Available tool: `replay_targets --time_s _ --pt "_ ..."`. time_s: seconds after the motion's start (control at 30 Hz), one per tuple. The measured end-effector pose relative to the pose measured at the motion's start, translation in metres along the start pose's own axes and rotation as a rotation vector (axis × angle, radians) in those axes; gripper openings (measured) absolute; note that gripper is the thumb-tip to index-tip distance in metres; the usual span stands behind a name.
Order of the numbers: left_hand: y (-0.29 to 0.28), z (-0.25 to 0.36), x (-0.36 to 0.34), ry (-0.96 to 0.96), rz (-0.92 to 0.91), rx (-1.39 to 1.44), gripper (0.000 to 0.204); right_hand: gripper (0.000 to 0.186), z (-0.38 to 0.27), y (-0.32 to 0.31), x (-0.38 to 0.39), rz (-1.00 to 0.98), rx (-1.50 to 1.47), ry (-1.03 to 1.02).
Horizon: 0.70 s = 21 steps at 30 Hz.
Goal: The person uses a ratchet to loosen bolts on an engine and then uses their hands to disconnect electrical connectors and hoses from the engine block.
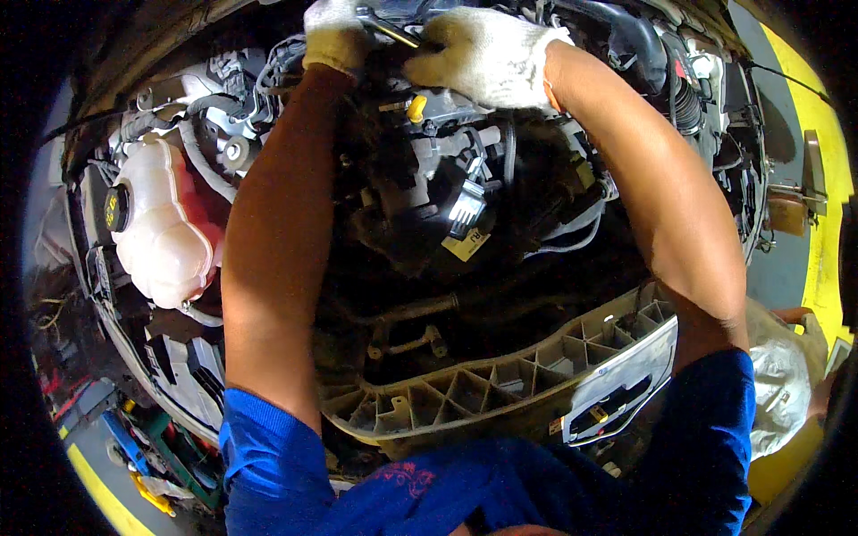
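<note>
My left hand (335, 36), in a white knitted glove, is closed on a metal wrench (391, 29) at the top of an open engine bay. My right hand (478, 58), gloved the same way, has its curled fingers around the other end of the wrench. A yellow cap (416, 109) and a black-and-silver electrical connector (466, 207) are below my hands. Both forearms reach across the bay, and much of the engine between them lies in shadow.
A translucent reservoir (161, 232) is on the left, a ribbed black hose (686, 107) at upper right, and a plastic crossmember (474, 402) along the near side. Coloured tools (130, 447) lie at lower left. A crumpled white item (778, 384) sits at lower right, beside yellow floor markings.
</note>
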<state>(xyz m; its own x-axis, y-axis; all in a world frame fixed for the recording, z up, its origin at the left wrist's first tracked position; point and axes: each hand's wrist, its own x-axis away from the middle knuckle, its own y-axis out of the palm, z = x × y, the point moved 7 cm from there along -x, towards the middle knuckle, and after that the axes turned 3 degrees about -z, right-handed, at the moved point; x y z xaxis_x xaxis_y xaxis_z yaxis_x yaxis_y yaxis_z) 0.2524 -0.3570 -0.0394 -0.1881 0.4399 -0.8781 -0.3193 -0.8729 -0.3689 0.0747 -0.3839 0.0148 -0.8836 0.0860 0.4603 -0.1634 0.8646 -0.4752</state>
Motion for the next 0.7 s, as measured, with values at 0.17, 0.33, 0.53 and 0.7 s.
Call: replay_targets --time_s 0.17,0.33,0.53,0.7 --pt "-0.025 0.0 -0.002 0.117 -0.167 -0.113 0.023 0.037 -0.037 -0.036 0.035 0.475 0.628 0.282" --pt "0.007 -0.023 0.002 -0.836 -0.097 0.622 0.014 0.061 -0.019 -0.031 0.021 0.423 0.677 0.15" --pt "-0.008 -0.064 0.005 -0.323 -0.496 0.365 0.018 0.044 -0.038 -0.018 0.002 0.3 0.755 0.139" --pt "0.003 -0.001 0.009 -1.021 -0.237 1.136 0.025 0.037 -0.003 -0.076 0.0 0.635 0.786 0.332"
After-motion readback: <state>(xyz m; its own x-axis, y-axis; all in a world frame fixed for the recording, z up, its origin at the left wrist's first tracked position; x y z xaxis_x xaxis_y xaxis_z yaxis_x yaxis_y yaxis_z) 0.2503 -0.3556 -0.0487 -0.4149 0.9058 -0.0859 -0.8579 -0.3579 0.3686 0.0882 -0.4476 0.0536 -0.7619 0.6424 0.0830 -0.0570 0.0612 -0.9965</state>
